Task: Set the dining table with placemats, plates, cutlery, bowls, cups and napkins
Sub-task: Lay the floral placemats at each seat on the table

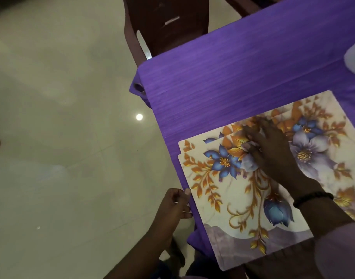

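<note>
A stack of floral placemats [243,198], white with blue flowers and orange leaves, lies on the near left part of the purple table [223,73]. Their top edges are fanned slightly apart. My right hand [273,152] rests flat on top of the stack, fingers stretched toward those upper edges; a black band circles the wrist. My left hand [174,204] is at the table's left edge, its fingers curled against that edge and its thumb tip touching the stack's left side. No plates, cutlery, bowls, cups or napkins are visible.
A dark brown chair [166,27] stands at the table's far side. A blurred white object [353,57] sits at the right border. Pale glossy floor [62,117] fills the left. The stack's near corner overhangs the table's front edge.
</note>
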